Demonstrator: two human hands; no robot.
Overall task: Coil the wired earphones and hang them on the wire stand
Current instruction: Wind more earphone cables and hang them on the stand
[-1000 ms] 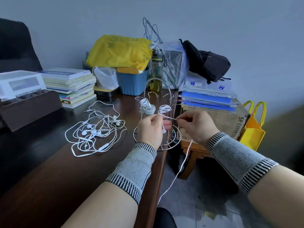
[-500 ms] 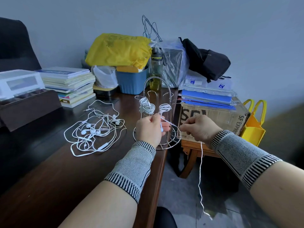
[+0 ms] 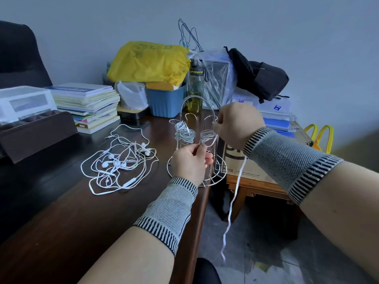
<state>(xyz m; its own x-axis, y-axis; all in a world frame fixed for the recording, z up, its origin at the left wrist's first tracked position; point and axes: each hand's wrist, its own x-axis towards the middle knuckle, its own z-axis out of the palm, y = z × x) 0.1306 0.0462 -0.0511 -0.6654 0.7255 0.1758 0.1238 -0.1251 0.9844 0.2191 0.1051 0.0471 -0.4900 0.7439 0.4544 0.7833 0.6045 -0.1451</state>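
My left hand point(image 3: 189, 160) pinches the thin white earphone cord's small loop point(image 3: 207, 136). My right hand point(image 3: 239, 124), at two o'clock, holds the loose tail. I should wind slowly, keeping loops even, beside the shiny silver wire stand point(image 3: 196, 152).

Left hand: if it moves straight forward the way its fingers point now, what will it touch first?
Probably the wire stand. The left hand pinches the white cable just in front of the stand's upright wires, so those wires lie first in its line. Depth is hard to judge from this single view.
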